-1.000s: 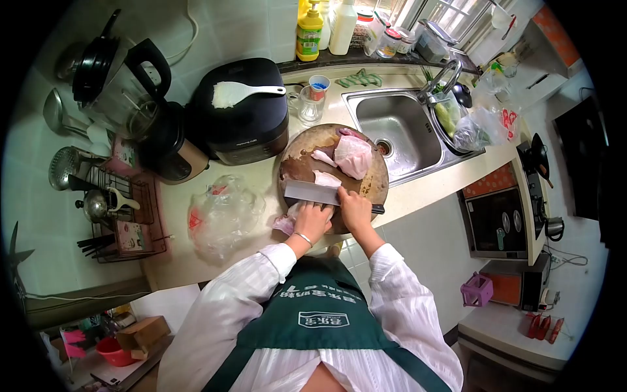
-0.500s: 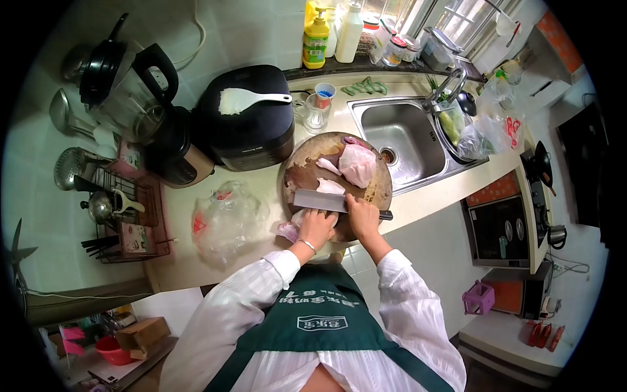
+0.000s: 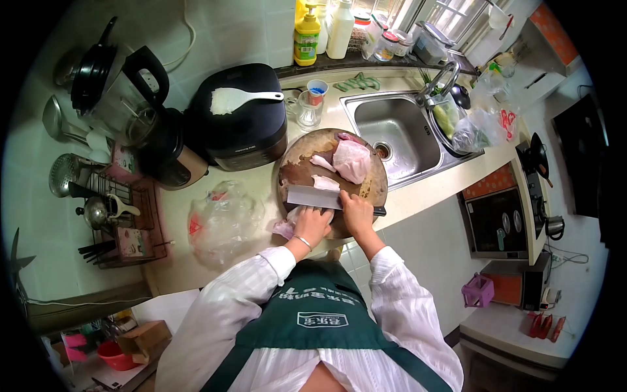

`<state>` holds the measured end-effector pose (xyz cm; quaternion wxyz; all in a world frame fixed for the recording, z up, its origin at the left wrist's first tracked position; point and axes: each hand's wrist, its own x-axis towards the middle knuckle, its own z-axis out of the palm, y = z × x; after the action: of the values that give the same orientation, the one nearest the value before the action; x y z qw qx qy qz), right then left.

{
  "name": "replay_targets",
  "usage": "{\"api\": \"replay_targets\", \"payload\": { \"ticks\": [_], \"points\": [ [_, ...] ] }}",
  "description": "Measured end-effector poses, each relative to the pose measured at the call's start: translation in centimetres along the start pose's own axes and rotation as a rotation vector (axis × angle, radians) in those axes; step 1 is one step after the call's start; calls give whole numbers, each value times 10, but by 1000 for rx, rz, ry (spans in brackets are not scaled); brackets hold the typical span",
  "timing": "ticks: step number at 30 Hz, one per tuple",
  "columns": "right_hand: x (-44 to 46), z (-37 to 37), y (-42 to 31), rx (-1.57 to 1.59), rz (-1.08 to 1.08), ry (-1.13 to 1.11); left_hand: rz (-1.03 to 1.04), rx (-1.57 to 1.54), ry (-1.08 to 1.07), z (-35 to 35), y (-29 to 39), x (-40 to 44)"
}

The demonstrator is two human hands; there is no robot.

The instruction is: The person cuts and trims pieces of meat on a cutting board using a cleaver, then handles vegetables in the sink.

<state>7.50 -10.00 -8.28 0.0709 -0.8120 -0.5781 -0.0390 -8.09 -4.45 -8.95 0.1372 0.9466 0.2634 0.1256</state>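
Observation:
My right hand (image 3: 356, 214) is closed round the handle of a cleaver (image 3: 312, 196), whose broad blade points left across a round wooden cutting board (image 3: 295, 171). Just below the blade, my left hand (image 3: 312, 226) grips a piece of raw meat (image 3: 283, 228), mostly hidden under the fingers and hanging over the board's near edge. Beyond the blade lie a pale slice of meat (image 3: 325, 183) and a narrow strip of meat (image 3: 321, 163). A larger skin-covered chunk of meat (image 3: 352, 163) rests on the board's far right. The blade's contact with the meat is hidden.
A crumpled plastic bag (image 3: 225, 219) lies left of the board. Behind it stand a black rice cooker (image 3: 251, 140), a blender (image 3: 173, 153) and a glass mug (image 3: 308, 112). The steel sink (image 3: 398, 127) adjoins the board's right side. Bottles (image 3: 307, 39) line the sill.
The whole view has shifted slightly, so everything appears a little further left and up. Both hands and the cleaver keep about the same place over the board.

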Motion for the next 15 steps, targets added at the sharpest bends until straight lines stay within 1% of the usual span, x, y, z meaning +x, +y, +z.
{"api": "replay_targets", "payload": {
  "ticks": [1, 2, 4, 7, 9, 10, 11, 13, 15],
  "points": [
    [0, -4, 3, 53, 37, -9, 23, 6, 53, -3, -2, 1],
    [0, -8, 6, 49, 88, -76, 25, 11, 55, -4, -3, 2],
    [8, -10, 2, 59, 93, -78, 34, 44, 103, 0, -2, 3],
    [15, -11, -12, 80, 90, -102, 38, 34, 81, 5, -3, 4],
    [24, -21, -17, 102, 97, -167, 42, 39, 97, 3, -4, 4],
    [27, -34, -14, 177, 105, -189, 43, 43, 111, 1, -4, 3],
    [28, -27, -1, 253, 96, -197, 45, 40, 109, 0, -4, 3],
    [31, -32, 14, 283, 158, -180, 68, -45, 113, -5, -6, 6],
    [32, -38, 24, 263, 159, -163, 68, -50, 91, -6, -8, 6]
  ]
}}
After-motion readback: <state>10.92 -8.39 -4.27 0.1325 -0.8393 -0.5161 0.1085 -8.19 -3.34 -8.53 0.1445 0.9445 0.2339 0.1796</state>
